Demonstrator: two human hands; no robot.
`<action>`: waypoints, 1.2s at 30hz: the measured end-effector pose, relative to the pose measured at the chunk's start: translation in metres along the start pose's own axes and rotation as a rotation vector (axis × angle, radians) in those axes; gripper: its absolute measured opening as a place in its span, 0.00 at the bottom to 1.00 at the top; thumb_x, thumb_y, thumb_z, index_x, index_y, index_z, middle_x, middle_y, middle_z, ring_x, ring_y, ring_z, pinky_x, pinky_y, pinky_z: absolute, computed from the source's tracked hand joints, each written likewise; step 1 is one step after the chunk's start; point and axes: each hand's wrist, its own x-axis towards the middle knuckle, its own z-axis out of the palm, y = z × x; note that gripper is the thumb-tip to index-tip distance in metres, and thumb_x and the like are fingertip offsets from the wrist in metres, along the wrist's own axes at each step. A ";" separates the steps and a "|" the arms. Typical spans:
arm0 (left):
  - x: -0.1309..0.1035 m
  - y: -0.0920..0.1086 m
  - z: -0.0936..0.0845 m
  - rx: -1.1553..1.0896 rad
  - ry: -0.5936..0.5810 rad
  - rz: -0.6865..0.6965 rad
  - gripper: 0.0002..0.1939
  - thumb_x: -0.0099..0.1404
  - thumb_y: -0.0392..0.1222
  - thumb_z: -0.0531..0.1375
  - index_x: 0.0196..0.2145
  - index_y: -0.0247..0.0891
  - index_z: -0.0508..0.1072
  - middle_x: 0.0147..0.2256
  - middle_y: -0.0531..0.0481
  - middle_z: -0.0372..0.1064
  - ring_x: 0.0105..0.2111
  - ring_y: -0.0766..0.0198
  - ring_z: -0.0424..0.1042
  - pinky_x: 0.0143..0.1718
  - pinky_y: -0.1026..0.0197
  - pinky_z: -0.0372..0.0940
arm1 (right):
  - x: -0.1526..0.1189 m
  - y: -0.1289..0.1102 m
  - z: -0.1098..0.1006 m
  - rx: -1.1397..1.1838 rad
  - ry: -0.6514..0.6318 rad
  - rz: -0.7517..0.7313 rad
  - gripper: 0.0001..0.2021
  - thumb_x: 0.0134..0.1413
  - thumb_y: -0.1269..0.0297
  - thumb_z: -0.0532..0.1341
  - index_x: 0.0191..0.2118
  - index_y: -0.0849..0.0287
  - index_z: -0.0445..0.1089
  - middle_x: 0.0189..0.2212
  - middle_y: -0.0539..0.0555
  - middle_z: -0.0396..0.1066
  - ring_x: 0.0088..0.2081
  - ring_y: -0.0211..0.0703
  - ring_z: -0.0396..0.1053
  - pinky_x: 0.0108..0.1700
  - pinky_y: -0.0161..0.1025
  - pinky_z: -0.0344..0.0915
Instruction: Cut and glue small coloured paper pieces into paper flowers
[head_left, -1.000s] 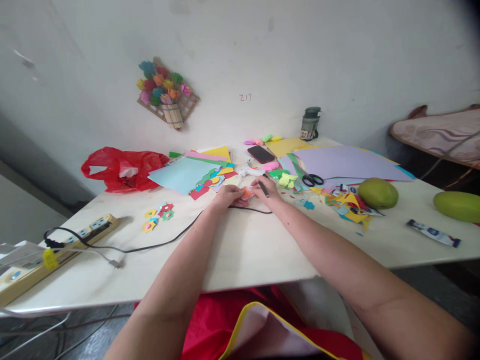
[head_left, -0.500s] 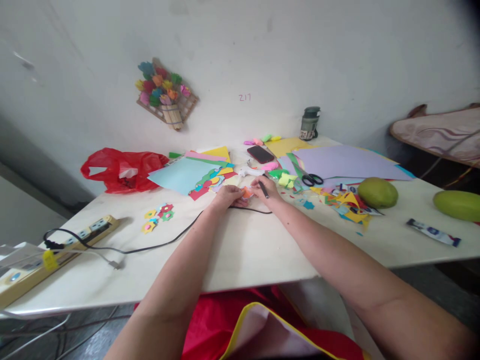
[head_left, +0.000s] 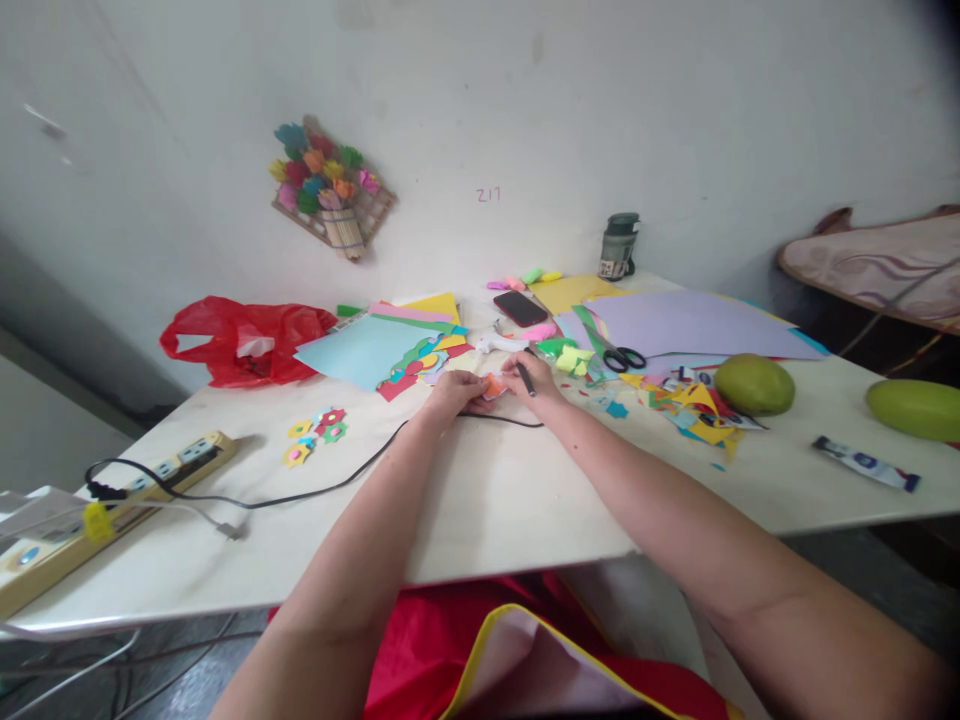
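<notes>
View's nudged slightly vs earlier; L hand (head_left: 454, 391) still pinching orange piece (head_left: 494, 386), R hand (head_left: 543, 379) still gripping blk pen (head_left: 527, 380)

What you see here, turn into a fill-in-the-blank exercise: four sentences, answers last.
The left hand and right hand are both at a small piece of paper coloured ____.
The dark pen is in the ____ hand.
The scissors have ____ handles.
At the right of the picture are ____ large green fruits.

Missing words: orange; right; black; two.
</notes>
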 end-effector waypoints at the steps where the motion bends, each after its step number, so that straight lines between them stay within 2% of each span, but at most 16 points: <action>1: 0.000 0.000 0.000 0.019 0.005 0.001 0.09 0.60 0.33 0.62 0.24 0.33 0.67 0.18 0.48 0.71 0.19 0.67 0.72 0.25 0.68 0.68 | 0.000 -0.001 0.000 -0.002 0.004 0.009 0.13 0.29 0.60 0.68 0.23 0.57 0.64 0.19 0.48 0.65 0.23 0.39 0.63 0.23 0.35 0.61; 6: 0.004 -0.002 0.001 0.087 0.001 0.021 0.11 0.61 0.34 0.61 0.22 0.33 0.67 0.16 0.50 0.70 0.16 0.70 0.69 0.21 0.70 0.65 | -0.002 -0.008 -0.001 -0.054 0.013 0.038 0.11 0.29 0.64 0.67 0.23 0.57 0.65 0.19 0.47 0.65 0.23 0.38 0.64 0.25 0.36 0.61; 10: 0.005 -0.002 0.003 0.123 0.002 0.024 0.11 0.61 0.35 0.61 0.22 0.32 0.68 0.15 0.50 0.69 0.15 0.71 0.68 0.20 0.70 0.64 | -0.003 -0.013 -0.002 -0.126 0.006 -0.010 0.12 0.28 0.65 0.68 0.23 0.58 0.65 0.19 0.46 0.64 0.24 0.37 0.63 0.28 0.36 0.61; 14: 0.006 -0.001 0.004 0.129 0.015 0.003 0.11 0.60 0.36 0.62 0.22 0.33 0.67 0.15 0.50 0.69 0.15 0.70 0.68 0.21 0.70 0.64 | -0.004 -0.015 -0.002 -0.116 0.004 -0.003 0.13 0.27 0.64 0.69 0.22 0.58 0.65 0.17 0.45 0.63 0.22 0.35 0.62 0.26 0.34 0.60; 26: 0.008 -0.003 -0.002 0.084 -0.046 -0.009 0.14 0.57 0.43 0.65 0.22 0.31 0.70 0.18 0.45 0.72 0.18 0.68 0.71 0.22 0.69 0.66 | 0.003 0.005 0.000 0.014 0.012 0.061 0.16 0.25 0.61 0.70 0.25 0.58 0.65 0.20 0.47 0.65 0.24 0.37 0.64 0.23 0.33 0.62; 36: 0.009 -0.004 -0.003 0.074 -0.047 -0.014 0.14 0.56 0.44 0.66 0.22 0.31 0.70 0.19 0.45 0.72 0.19 0.67 0.73 0.22 0.69 0.67 | 0.002 0.002 0.000 0.010 0.007 0.075 0.17 0.25 0.59 0.70 0.24 0.58 0.64 0.20 0.48 0.65 0.23 0.37 0.63 0.22 0.34 0.61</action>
